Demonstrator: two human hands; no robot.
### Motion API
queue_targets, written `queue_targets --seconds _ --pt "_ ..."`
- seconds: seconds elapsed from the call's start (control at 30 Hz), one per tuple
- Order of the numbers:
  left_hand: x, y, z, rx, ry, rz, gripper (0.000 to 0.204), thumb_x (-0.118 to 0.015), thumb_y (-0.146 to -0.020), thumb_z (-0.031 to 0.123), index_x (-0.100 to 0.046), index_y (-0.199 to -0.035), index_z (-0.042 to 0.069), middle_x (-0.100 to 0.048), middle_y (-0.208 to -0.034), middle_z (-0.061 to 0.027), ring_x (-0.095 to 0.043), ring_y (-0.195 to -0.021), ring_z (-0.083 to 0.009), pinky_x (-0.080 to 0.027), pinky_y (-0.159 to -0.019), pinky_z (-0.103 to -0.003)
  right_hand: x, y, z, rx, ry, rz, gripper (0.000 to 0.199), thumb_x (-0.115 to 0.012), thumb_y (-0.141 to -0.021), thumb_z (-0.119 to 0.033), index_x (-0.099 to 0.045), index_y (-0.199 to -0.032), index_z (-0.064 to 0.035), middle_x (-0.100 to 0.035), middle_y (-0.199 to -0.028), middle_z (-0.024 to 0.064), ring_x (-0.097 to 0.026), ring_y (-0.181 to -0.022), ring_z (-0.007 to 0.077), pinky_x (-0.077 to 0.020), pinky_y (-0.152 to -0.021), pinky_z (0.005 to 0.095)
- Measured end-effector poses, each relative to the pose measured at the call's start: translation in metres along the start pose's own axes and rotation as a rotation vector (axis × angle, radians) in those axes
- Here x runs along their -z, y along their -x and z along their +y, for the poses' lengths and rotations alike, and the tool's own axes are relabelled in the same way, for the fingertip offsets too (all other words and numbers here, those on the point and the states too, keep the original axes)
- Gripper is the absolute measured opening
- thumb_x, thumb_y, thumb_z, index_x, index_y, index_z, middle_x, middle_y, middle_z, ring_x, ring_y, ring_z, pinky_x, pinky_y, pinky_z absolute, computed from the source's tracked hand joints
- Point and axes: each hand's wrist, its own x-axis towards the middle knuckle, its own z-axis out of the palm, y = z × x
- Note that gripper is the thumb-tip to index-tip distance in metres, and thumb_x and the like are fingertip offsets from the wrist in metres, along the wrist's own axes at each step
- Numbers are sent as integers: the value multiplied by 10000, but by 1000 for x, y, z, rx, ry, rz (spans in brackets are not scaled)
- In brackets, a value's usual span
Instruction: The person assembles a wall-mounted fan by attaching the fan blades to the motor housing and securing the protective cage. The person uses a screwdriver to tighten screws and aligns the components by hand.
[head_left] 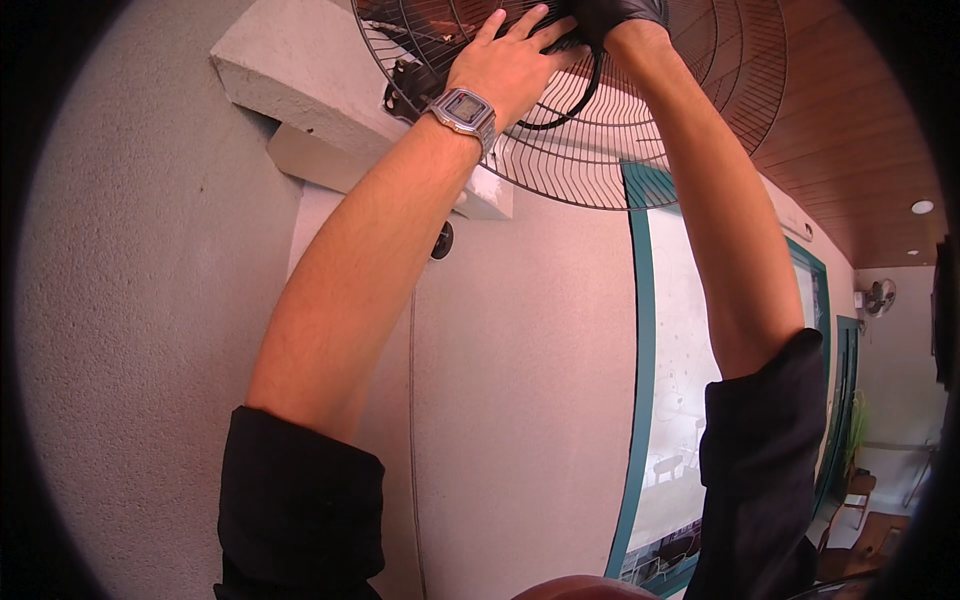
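Observation:
Both my arms reach up to a large round fan guard [575, 205] of thin dark wire, high against the wall. My left hand [508, 68] is bare, its fingers stretched out and spread over the wires near the middle. A silver digital watch [465, 110] sits on that wrist. Just right of it, my right hand [618, 14], in what looks like a black glove, is at the guard's centre; its fingers are hidden at the top edge. A black curved strip [590, 95] shows behind the wires between my hands. Left of my left hand is a black fan part [412, 90].
A concrete beam [300, 80] juts out behind the guard on the left, beside a rough grey wall [140, 330]. To the right are a teal-framed window [633, 400], a brown panelled ceiling [850, 120], a distant wall fan [880, 298] and a wooden chair [860, 487].

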Motion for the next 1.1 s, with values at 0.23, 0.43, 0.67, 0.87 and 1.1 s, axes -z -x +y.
queue_targets --seconds 0.23,0.43,0.67,0.87,1.1 --pt "10 22 -14 24 -39 -109 511 -435 -1035 191 -470 -1545 195 -362 -1659 -25 -305 -1538 -260 -266 -1245 -533 -15 -9 -31 -247 -555 120 203 -606 -915 -157 -776 -945 -49 -740 -976 226 -743 -873 370 -591 -725 458" --pt "5 8 4 21 3 0 516 -444 -1033 193 -461 -1548 197 -340 -1670 -15 -298 -1542 -256 -278 -1236 -552 -10 1 -2 -388 -572 101 198 -607 -918 -162 -771 -949 -55 -740 -933 225 -742 -855 382 -587 -714 454" --pt "-7 17 -14 12 -98 -57 595 -565 -1000 272 -416 -1575 243 -287 -1687 -35 -248 -1556 -315 -287 -1211 -626 -5 -5 -19 -414 -694 109 218 -594 -929 -173 -768 -947 -43 -733 -972 244 -739 -905 383 -583 -745 464" --pt "-26 20 -2 169 -190 -1 555 -470 -1063 187 -412 -1543 458 -274 -1688 145 -264 -1557 -150 -248 -1262 -566 -1 -2 -19 -303 -670 36 224 -575 -945 -182 -758 -987 -60 -736 -1011 231 -742 -926 373 -586 -774 468" --pt "-23 14 3 175 -142 -23 552 -473 -1062 191 -413 -1542 459 -259 -1693 146 -255 -1559 -147 -232 -1264 -571 1 -4 -20 -386 -730 35 201 -575 -949 -138 -736 -1050 -72 -749 -1033 206 -743 -946 363 -594 -794 463"
